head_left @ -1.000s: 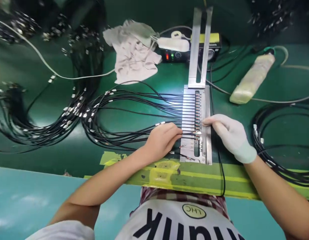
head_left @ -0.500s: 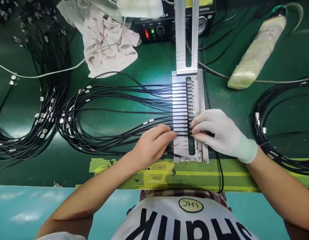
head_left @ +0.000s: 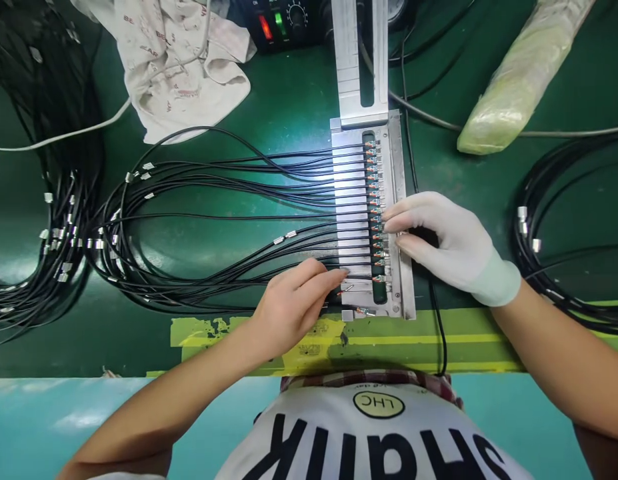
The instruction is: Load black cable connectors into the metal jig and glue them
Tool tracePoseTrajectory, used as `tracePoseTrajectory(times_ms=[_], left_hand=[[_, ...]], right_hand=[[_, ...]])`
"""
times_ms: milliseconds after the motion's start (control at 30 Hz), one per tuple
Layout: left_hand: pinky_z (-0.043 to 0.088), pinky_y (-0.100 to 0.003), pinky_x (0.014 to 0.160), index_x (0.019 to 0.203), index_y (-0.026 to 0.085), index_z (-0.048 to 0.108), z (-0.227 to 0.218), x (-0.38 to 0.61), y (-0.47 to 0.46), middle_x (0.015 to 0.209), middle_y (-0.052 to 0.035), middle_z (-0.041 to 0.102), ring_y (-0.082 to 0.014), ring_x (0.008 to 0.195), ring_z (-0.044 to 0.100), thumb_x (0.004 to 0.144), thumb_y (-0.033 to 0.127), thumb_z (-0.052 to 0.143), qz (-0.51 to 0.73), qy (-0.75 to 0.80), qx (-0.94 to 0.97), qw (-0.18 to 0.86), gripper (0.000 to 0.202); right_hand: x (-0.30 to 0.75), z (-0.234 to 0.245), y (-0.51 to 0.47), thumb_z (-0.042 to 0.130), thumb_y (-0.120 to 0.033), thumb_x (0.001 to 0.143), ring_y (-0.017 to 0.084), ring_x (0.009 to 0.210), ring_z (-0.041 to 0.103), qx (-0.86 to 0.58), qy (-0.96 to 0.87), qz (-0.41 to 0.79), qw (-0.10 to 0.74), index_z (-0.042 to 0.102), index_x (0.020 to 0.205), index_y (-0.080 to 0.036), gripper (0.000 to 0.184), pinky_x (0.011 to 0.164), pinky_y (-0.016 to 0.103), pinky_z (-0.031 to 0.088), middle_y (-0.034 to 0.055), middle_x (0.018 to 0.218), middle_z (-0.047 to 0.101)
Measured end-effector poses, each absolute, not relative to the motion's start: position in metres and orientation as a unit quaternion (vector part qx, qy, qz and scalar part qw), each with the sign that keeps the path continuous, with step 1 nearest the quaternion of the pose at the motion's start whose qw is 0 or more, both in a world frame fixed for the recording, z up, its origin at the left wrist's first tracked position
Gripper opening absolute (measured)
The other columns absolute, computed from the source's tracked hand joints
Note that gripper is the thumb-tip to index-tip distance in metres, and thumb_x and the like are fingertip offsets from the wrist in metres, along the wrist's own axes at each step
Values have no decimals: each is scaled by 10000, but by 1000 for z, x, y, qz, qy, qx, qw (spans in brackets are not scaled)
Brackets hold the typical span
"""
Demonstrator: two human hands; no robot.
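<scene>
A flat metal fixture [head_left: 353, 267] has a long slot, with several black cables [head_left: 289, 191] lying side by side across it. Their stripped ends and small metal connectors [head_left: 373, 179] line up over the slot. My bare left hand [head_left: 293, 303] is at the fixture's lower left edge, thumb and fingertips pinched round a black cable. My right hand [head_left: 446, 243], in a white glove, hovers at the fixture's right side. Its thumb and fingers are apart, fingertips close to the connectors, holding nothing visible. One cable end [head_left: 363, 311] lies across the fixture's bottom edge.
Cable bundles with silver tags lie at the left [head_left: 59, 247] and right [head_left: 531, 220]. A crumpled cloth [head_left: 183, 80], a control box [head_left: 289, 23] with lit switches and a wrapped roll [head_left: 513, 93] are farther back. A metal bracket [head_left: 349, 73] rises behind the fixture. Yellow tape [head_left: 213, 340] runs along the table edge.
My right hand's thumb and fingers have parted and moved up off the lower connectors. My left hand keeps its pinch on the cable. The whole view has shifted slightly.
</scene>
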State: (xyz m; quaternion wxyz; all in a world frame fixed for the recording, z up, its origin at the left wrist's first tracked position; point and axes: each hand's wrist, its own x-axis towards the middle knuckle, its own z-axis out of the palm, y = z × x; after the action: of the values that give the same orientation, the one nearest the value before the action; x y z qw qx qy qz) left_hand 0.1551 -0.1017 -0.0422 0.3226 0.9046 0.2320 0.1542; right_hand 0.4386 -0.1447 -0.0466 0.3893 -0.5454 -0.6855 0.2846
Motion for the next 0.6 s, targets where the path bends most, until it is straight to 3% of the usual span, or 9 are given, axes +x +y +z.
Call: tracePoseTrajectory(times_ms=[333, 600], left_hand=[[469, -276, 641, 1283, 102, 584, -45, 158, -100, 902, -82, 592, -159, 751, 555, 923, 66, 532, 117, 201, 946, 224, 366], [489, -269, 679, 1284, 129, 554, -43, 165, -96, 920, -78, 610, -152, 775, 579, 941, 90, 530, 117, 196, 937, 266, 347]], right_hand=[[439, -49, -143, 628, -217, 908, 231, 1081, 648, -538, -687, 283, 398, 694, 1019, -241, 131, 971, 429, 518, 34, 1119, 698], [439, -46, -144, 601, -238, 930, 241, 1086, 645, -546, -688, 282, 386, 695, 1008, -282, 131, 978, 453, 518, 17, 1122, 700]])
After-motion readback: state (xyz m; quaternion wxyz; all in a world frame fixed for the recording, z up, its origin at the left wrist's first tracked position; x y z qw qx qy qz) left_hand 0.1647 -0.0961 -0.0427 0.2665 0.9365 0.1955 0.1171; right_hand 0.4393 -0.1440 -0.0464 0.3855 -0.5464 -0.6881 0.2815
